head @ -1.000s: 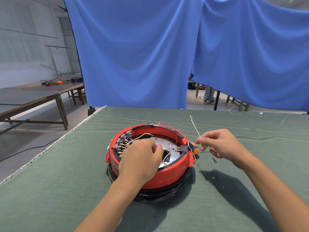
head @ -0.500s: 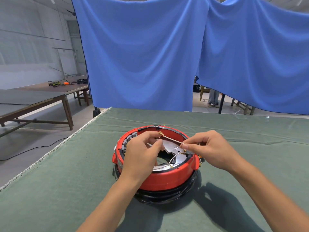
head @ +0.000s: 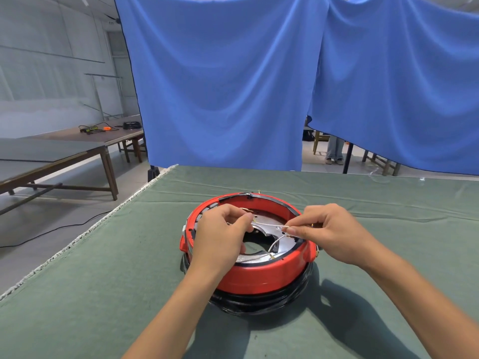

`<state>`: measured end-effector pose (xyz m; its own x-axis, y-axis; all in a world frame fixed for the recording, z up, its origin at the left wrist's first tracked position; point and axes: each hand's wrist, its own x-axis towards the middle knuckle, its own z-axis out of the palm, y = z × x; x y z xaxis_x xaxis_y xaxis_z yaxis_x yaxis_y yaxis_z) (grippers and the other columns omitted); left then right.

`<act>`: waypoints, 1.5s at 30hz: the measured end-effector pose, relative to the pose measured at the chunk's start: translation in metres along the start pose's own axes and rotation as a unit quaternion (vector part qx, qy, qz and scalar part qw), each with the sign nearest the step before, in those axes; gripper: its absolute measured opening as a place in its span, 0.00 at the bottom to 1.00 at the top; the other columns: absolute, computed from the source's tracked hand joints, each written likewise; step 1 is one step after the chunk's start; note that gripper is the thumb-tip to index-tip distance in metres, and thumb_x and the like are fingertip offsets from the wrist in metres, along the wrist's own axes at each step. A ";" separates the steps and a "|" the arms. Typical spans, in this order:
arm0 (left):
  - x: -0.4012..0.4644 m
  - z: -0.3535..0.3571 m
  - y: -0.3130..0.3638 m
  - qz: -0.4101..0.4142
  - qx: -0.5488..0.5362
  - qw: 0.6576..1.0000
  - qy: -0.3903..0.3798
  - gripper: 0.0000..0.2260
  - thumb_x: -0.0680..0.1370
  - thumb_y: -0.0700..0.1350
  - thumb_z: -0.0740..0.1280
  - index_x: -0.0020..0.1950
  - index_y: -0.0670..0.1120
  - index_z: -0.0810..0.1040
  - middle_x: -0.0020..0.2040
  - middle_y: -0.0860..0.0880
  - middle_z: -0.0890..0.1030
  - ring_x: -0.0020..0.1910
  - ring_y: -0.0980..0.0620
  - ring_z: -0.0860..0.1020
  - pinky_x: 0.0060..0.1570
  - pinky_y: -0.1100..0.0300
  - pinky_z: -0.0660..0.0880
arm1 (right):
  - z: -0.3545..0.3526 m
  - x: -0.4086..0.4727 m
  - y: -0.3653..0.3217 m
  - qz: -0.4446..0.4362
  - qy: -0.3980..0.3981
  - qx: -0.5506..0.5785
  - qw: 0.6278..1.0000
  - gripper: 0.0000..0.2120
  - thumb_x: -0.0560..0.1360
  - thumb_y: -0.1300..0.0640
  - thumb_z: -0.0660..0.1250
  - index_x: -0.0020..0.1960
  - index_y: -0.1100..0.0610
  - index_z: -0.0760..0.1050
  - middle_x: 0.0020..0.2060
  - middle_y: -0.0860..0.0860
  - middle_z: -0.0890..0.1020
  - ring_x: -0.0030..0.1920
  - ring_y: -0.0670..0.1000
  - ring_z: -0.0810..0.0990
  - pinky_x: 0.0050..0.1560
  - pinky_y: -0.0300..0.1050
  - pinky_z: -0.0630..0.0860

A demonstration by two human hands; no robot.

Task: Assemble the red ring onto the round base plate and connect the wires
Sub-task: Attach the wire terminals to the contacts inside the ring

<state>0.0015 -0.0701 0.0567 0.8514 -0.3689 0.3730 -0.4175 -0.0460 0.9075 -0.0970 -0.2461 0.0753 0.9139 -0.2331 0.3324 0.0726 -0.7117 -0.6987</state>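
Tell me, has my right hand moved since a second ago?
Yes. The right hand came in from beside the red ring to over its right rim, pinching the white wire.

I see a counter (head: 103, 294) w/ green cloth; black base (head: 259, 304) sits directly on it near the middle, red ring (head: 259, 278) stacked atop.

My left hand (head: 220, 237) covers the left inner side of the ring (head: 259, 277), so I can't see the terminals there. The wire (head: 269, 224) ends vanish inside both pinches. My right hand (head: 334, 234) hides the ring's right rim. My forearms run off the bottom edge. Items on the far table (head: 77, 137) are too small to identify.
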 end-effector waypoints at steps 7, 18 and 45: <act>-0.001 0.001 0.000 0.020 -0.045 0.998 0.031 0.08 0.74 0.39 0.70 0.35 0.46 0.79 0.29 0.51 0.81 0.19 0.54 0.72 0.22 0.65 0.69 | 0.003 -0.003 -0.016 -0.034 0.029 -0.211 0.976 0.10 0.72 0.42 0.69 0.51 0.43 0.82 0.44 0.38 0.80 0.51 0.44 0.70 0.53 0.43 0.70; -0.002 -0.006 0.001 0.022 -0.121 0.990 0.065 0.05 0.75 0.38 0.69 0.38 0.43 0.80 0.29 0.50 0.81 0.19 0.53 0.71 0.21 0.66 0.66 | 0.043 0.019 -0.045 0.011 -0.002 0.198 0.980 0.01 0.70 0.64 0.73 0.41 0.61 0.81 0.28 0.48 0.82 0.26 0.43 0.76 0.28 0.33 0.71; 0.009 -0.040 -0.028 -0.092 0.168 0.977 0.096 0.08 0.73 0.52 0.66 0.49 0.52 0.77 0.37 0.55 0.78 0.43 0.50 0.77 0.42 0.56 0.71 | 0.054 0.048 -0.036 0.036 -0.001 -0.015 0.999 0.08 0.72 0.53 0.72 0.35 0.46 0.81 0.24 0.45 0.79 0.27 0.42 0.73 0.35 0.40 0.70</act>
<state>0.0337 -0.0348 0.0420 0.9520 -0.1459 0.2691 -0.3057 -0.4096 0.8595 -0.0338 -0.1964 0.0821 0.9175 -0.2829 0.2796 -0.0060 -0.7128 -0.7014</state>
